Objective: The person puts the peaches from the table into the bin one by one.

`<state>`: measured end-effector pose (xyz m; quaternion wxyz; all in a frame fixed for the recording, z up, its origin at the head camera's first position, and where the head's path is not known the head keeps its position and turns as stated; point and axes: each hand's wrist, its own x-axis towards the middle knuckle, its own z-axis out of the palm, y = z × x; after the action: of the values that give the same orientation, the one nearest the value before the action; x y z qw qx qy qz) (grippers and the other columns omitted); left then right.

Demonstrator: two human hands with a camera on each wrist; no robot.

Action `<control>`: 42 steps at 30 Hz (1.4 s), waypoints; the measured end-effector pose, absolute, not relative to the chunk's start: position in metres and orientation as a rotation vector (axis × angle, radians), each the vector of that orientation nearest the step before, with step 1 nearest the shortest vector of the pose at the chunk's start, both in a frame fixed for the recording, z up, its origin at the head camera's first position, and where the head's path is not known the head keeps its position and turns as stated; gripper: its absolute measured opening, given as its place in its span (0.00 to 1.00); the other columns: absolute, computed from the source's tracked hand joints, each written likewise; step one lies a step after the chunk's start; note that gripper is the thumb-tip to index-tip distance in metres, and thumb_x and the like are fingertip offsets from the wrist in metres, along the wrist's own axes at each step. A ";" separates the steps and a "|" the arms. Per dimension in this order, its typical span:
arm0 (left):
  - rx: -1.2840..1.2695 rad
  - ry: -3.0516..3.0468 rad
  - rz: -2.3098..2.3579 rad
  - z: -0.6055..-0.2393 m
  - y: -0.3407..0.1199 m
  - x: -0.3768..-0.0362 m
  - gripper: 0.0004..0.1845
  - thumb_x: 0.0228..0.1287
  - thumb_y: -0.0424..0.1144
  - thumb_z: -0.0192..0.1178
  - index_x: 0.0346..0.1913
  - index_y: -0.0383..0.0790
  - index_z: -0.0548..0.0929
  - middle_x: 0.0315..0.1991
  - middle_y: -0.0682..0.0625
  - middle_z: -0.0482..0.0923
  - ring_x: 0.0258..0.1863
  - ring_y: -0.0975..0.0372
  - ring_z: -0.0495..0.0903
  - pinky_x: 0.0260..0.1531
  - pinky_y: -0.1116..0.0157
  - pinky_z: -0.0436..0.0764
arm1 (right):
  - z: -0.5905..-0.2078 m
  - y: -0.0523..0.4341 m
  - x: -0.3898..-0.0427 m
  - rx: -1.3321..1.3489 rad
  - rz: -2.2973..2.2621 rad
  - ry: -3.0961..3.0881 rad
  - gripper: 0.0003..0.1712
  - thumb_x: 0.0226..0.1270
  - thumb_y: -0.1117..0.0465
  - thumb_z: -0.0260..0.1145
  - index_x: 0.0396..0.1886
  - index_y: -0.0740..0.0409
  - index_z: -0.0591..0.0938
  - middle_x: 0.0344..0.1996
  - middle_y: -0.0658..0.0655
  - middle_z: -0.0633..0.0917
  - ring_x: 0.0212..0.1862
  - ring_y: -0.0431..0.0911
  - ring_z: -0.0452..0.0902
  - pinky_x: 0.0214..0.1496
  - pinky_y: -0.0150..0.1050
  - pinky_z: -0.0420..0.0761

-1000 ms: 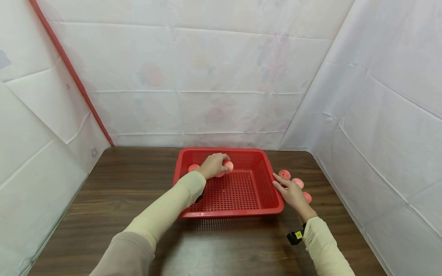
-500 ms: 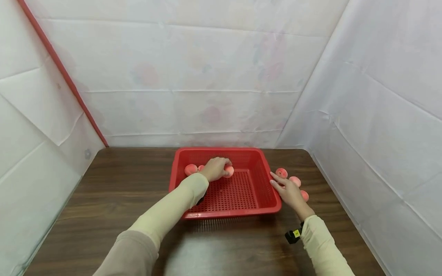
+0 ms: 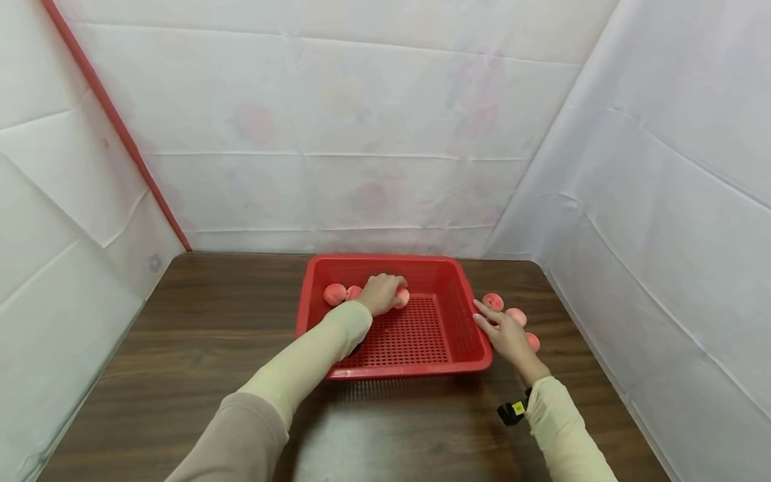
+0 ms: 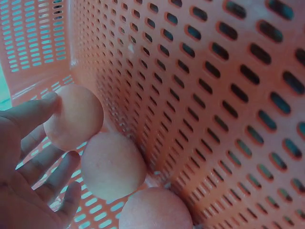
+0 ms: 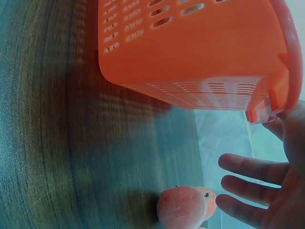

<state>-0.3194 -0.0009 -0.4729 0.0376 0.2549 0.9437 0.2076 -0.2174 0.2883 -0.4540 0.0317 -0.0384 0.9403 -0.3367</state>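
no readable text, label, brand or number shows in any view.

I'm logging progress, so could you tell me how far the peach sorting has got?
Done: three peaches lie in the red basket. In hand: the left hand touches one of them. Left: three peaches on the table by the open right hand.

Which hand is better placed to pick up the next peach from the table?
The right hand, probably. It lies open on the table beside the basket, next to three loose peaches. The left hand is inside the basket, touching a peach there.
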 end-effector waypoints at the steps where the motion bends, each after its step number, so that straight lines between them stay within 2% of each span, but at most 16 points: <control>1: 0.786 2.894 0.628 -0.473 -0.001 -0.319 0.19 0.66 0.41 0.63 0.59 0.43 0.80 0.55 0.47 0.82 0.56 0.50 0.79 0.58 0.48 0.74 | -0.454 0.288 -0.217 -0.113 -1.038 2.894 0.32 0.72 0.44 0.57 0.72 0.45 0.68 0.16 0.51 0.82 0.21 0.41 0.78 0.28 0.33 0.75; 7: 0.755 2.931 0.569 -0.476 -0.004 -0.317 0.18 0.66 0.39 0.62 0.57 0.43 0.81 0.55 0.46 0.80 0.56 0.50 0.78 0.56 0.48 0.74 | -0.457 0.286 -0.215 -0.136 -1.051 2.900 0.31 0.72 0.43 0.56 0.72 0.46 0.68 0.18 0.51 0.82 0.21 0.40 0.77 0.28 0.33 0.74; 18: 0.717 3.019 0.561 -0.480 -0.008 -0.313 0.18 0.64 0.42 0.65 0.57 0.44 0.81 0.54 0.45 0.80 0.53 0.50 0.77 0.52 0.50 0.74 | -0.458 0.286 -0.215 -0.125 -1.063 2.893 0.31 0.72 0.42 0.56 0.72 0.44 0.69 0.15 0.50 0.81 0.20 0.42 0.77 0.28 0.33 0.74; 28: 0.682 3.001 0.580 -0.479 -0.010 -0.314 0.19 0.65 0.41 0.64 0.57 0.44 0.81 0.55 0.45 0.79 0.56 0.49 0.76 0.53 0.49 0.74 | -0.456 0.285 -0.214 -0.111 -1.042 2.917 0.30 0.73 0.43 0.56 0.71 0.44 0.69 0.24 0.54 0.84 0.22 0.41 0.76 0.30 0.34 0.73; 35: 0.674 2.999 0.590 -0.472 -0.012 -0.314 0.17 0.65 0.44 0.64 0.55 0.44 0.82 0.52 0.45 0.79 0.53 0.50 0.77 0.51 0.50 0.75 | -0.454 0.286 -0.215 -0.104 -1.037 2.918 0.30 0.73 0.44 0.56 0.71 0.44 0.69 0.22 0.53 0.82 0.20 0.43 0.76 0.29 0.34 0.72; 42: 0.660 3.000 0.591 -0.467 -0.013 -0.313 0.18 0.65 0.44 0.64 0.56 0.44 0.81 0.54 0.44 0.77 0.53 0.50 0.77 0.52 0.49 0.76 | -0.452 0.286 -0.215 -0.078 -1.050 2.880 0.31 0.72 0.41 0.55 0.72 0.42 0.68 0.19 0.52 0.81 0.22 0.49 0.78 0.28 0.34 0.73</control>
<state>-0.3132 -0.0129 -0.4672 0.0070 0.2111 0.9590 0.1888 -0.2154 0.2862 -0.4518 0.0377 -0.0253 0.9386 -0.3421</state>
